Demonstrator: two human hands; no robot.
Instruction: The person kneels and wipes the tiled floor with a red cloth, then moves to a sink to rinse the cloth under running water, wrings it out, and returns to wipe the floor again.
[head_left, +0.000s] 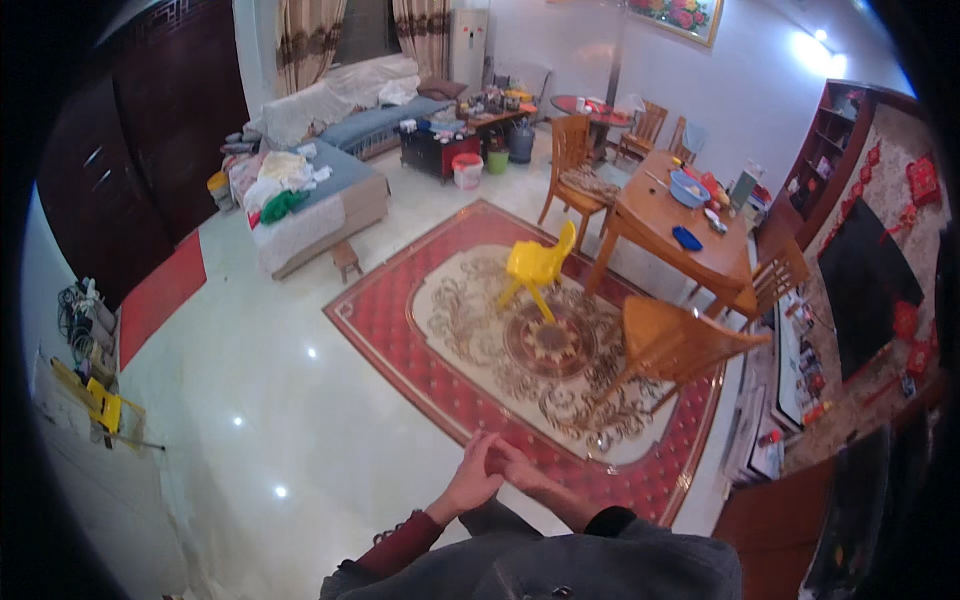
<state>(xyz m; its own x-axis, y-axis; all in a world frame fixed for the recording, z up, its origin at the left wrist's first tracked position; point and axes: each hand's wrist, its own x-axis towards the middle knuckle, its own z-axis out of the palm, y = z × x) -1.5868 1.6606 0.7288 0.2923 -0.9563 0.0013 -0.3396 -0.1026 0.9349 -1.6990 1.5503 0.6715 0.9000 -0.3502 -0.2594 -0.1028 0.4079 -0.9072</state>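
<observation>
Low in front of my body, my left hand (472, 478) and my right hand (517, 466) touch each other at the fingers. No object shows in either one, though the space between the palms is partly hidden. Beyond them lies a patterned red and cream floor tile inlay or rug (480, 337). A yellow plastic child's chair (534, 262) stands on it, out of reach of both hands. To the right, a wooden dining chair (667, 341) is nearest to my right hand.
A wooden table (645, 199) carries a blue plastic basin (688, 187) and a blue cloth item (686, 238). A sofa (330, 169) with clothes stands at the back left, beside a small wooden stool (346, 259). A red mat (165, 292) lies by dark doors (142, 135).
</observation>
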